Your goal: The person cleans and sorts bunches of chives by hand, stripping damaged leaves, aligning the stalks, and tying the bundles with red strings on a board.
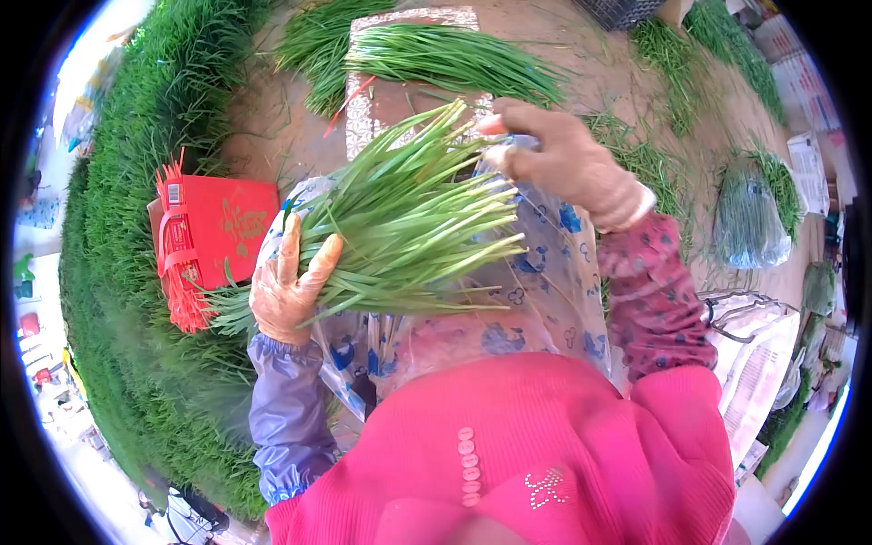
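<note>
One bunch (409, 222) of greens, mid-frame.
Left of centre, the left hand (287, 291) clasps its leafy side; the right hand (572, 163), fingers curled, is by the pale stems (477, 193) above centre; whether it grips any, I cannot tell. The bunch looks light, floppy, easily bruised, probably best held around the firmer stems.

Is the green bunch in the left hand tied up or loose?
The green bunch looks loose: its pale ends fan apart and nothing shows tied around it, though the left hand hides part.
</note>
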Motion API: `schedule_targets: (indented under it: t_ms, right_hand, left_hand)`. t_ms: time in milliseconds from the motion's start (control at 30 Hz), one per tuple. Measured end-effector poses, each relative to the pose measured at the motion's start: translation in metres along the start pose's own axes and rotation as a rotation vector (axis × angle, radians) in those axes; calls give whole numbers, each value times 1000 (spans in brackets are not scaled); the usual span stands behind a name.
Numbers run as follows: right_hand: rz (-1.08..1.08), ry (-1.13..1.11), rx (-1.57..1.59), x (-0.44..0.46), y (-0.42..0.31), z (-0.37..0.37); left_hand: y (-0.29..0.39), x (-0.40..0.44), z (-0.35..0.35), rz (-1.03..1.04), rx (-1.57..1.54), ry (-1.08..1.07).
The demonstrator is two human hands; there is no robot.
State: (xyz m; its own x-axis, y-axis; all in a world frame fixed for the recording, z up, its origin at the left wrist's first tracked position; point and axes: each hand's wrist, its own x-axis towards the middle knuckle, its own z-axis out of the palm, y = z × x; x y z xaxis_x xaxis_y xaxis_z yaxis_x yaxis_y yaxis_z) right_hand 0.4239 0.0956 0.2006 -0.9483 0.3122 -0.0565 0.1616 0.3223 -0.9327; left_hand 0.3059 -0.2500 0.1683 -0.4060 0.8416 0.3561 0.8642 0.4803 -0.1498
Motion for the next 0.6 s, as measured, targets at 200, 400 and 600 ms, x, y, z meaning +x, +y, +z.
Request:
schedule_targets:
  t_ms: [200,400,600]
  right_hand:
    - [395,-250,563,17,4,30]
    - [501,-255,788,14,20,47]
    - [441,-227,537,15,36,52]
  left_hand:
    - [-1,2,-4,48,50,30]
    - [-3,-4,5,94,92,76]
    - [-2,-4,4,77,77,66]
